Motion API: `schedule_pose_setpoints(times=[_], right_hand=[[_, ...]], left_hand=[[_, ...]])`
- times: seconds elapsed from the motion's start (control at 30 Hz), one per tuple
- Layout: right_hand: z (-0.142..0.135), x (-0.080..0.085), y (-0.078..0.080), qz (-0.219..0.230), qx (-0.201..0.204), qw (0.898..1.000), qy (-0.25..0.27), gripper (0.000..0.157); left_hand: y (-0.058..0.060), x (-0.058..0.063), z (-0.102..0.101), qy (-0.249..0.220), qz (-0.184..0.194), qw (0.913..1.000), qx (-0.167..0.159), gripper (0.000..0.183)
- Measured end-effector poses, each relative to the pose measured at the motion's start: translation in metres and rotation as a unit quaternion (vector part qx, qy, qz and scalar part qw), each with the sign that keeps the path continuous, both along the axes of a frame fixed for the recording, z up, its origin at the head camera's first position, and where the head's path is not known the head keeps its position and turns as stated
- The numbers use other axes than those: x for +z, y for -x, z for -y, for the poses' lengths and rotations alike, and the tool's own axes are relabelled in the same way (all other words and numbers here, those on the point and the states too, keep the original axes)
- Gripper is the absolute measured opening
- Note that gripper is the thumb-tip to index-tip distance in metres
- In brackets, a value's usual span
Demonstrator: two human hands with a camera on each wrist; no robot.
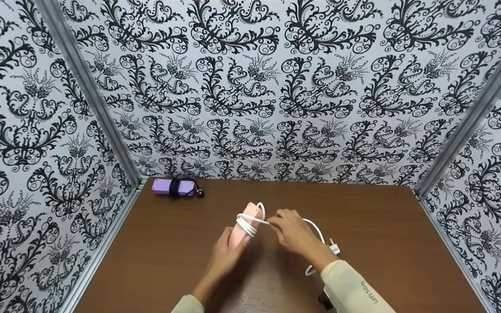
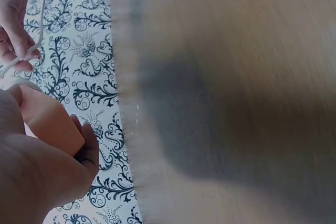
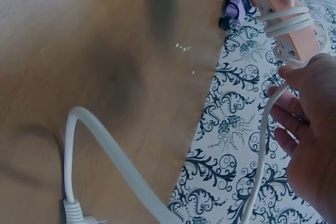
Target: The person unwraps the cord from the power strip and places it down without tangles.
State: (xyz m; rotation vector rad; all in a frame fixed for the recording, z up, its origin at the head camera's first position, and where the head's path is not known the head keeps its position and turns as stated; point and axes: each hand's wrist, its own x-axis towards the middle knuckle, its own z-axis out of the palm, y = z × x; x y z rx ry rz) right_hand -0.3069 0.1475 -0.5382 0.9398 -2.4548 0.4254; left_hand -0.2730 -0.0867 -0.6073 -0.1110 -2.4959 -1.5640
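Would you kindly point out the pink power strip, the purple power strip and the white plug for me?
Pink power strip (image 1: pixel 238 235): head view, bare casing on its lower half.
Purple power strip (image 1: pixel 162 186): head view, casing near its left end.
White plug (image 1: pixel 334 249): head view, body below its pins.

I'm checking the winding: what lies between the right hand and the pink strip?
In the head view, a stretch of white cord spans the gap from the right hand to the pink strip.
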Motion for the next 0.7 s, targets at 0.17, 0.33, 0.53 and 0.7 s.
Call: schedule_pose_setpoints(times=[0.17, 0.33, 0.53, 0.7], right_hand=[[-0.003, 0.000, 0.001, 0.029, -0.006, 0.999, 0.018, 0.013], [-0.007, 0.008, 0.003, 0.065, -0.025, 0.996, 0.061, 0.016], [-0.012, 0.010, 0.005, 0.069, -0.050, 0.993, 0.082, 0.014], [-0.017, 0.004, 0.007, 0.078, -0.091, 0.988, 0.097, 0.015]], left_hand=[[-0.003, -0.006, -0.002, -0.007, -0.004, 0.9999, -0.008, 0.039], [-0.007, -0.013, -0.007, -0.025, 0.001, 0.9993, -0.026, 0.037], [-0.007, -0.019, -0.007, -0.040, 0.014, 0.9986, -0.031, 0.036], [-0.008, -0.021, -0.003, -0.059, 0.018, 0.9973, -0.040, 0.036]])
